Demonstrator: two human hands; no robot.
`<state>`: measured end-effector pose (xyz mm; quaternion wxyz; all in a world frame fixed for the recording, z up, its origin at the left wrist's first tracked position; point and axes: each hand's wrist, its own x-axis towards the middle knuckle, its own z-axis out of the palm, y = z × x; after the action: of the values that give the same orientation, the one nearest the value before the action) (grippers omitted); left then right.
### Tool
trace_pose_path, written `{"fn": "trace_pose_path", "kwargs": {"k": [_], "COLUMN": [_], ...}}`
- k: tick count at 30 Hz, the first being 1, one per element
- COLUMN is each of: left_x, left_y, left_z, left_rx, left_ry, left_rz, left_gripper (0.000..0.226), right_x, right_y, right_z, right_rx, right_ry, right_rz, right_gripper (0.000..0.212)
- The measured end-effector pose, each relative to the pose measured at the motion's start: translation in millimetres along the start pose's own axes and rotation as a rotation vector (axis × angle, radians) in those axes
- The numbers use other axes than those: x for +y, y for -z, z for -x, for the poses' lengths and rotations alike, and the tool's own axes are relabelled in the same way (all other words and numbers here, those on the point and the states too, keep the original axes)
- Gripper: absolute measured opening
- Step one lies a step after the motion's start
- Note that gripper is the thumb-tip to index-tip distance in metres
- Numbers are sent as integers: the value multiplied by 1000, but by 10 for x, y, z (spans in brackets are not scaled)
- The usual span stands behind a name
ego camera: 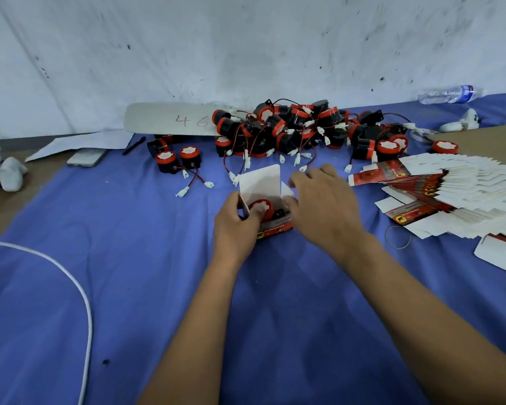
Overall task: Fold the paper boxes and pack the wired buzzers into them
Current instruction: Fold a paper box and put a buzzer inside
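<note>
My left hand [236,222] grips the near-left side of the open paper box [270,211], fingers curled round its wall and thumb pressing into the opening against the buzzer [260,206] that sits inside, red rim and white face up. The box's white lid flap stands upright just beyond my left grip. My right hand [323,204] lies over the right side of the box, fingers spread and fairly straight, released rather than clenched; it touches the right flap, though I cannot tell how firmly. Beyond both hands, on the blue-covered counter [146,273], lies the heap of wired buzzers [298,130] with tangled red and black leads. To the right of my right hand fans the stack of flat unfolded boxes [438,188]. Far left of my left grip curves a white cable [79,287].
</note>
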<state>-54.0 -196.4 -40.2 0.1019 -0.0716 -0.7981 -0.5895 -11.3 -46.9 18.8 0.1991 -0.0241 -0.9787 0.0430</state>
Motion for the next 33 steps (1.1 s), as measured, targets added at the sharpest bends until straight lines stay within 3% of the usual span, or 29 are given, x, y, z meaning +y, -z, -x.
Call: {"fn": "trace_pose_path", "kwargs": {"k": [3,5,9,14,18,21,25,33], "left_x": [-2,-9,-32,-53,-36,-40,-42,14], "left_y": [-3,-8,-38,-36,1,13,49,50], "left_z": [-9,-18,-41,-42,-44,-58,-78,-38], "left_rx": [6,12,10,-78,-198,-223,-253,-279], "left_ry": [-11,-12,-15,-28,-44,-46,-18,8], "left_rz": [-27,-34,-60,-81,-68,-33,-8,73], "left_gripper": [32,32,25,11,30,29,27,22], "right_x": [173,205,-50,-347,-380,-398,-427,-385], "right_y": [-2,3,58,9,32,64,70,143], "right_z": [28,9,-56,-152,-307,-416,-507,-570], "right_rx": [-249,-215,-48,-191,-288,-344,-355,-420], "right_ry": [-22,-37,-55,-41,-16,66,-23,54], "right_rz": [76,-16,-60,-90,-54,-10,19,186], "right_gripper": [35,35,9,31,24,25,42,35]}}
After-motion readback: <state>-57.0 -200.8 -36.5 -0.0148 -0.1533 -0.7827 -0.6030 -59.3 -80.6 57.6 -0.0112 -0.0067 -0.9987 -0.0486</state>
